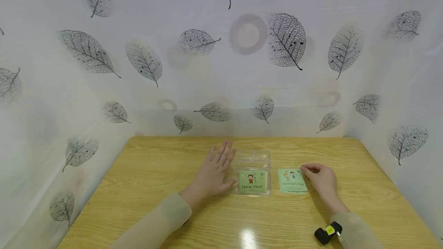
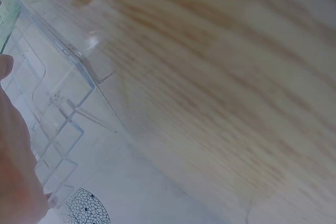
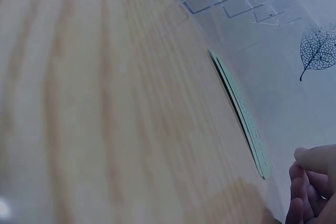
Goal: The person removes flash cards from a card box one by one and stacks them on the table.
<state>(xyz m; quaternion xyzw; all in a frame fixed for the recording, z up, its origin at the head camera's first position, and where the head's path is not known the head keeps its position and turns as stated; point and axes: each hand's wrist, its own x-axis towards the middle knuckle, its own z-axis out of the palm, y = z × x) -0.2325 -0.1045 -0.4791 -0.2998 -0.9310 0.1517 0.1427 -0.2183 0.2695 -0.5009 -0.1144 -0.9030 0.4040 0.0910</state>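
Closest to us, a black gadget point(image 1: 328, 233) with a yellow label sits against the right sleeve point(image 1: 356, 230), and we follow that up to the right hand point(image 1: 323, 183): thumb and forefinger drawn together at the far right corner of the loose April Fool's Day cards point(image 1: 292, 181), between the clear box point(image 1: 253, 161) and the table's point(image 1: 155, 180) right edge. Pinching one? We can't tell. What the head view hides, our right wrist view gives: those cards edge-on, a thin layered pile. Left hand point(image 1: 215, 170) now, fingers outstretched, beside the box. Inside its near part we read New Year on a green card point(image 1: 253, 181); our left wrist view brings out blocky ridges in the plastic. Past the table's far edge, we've leaf-printed sheeting point(image 1: 214, 83).
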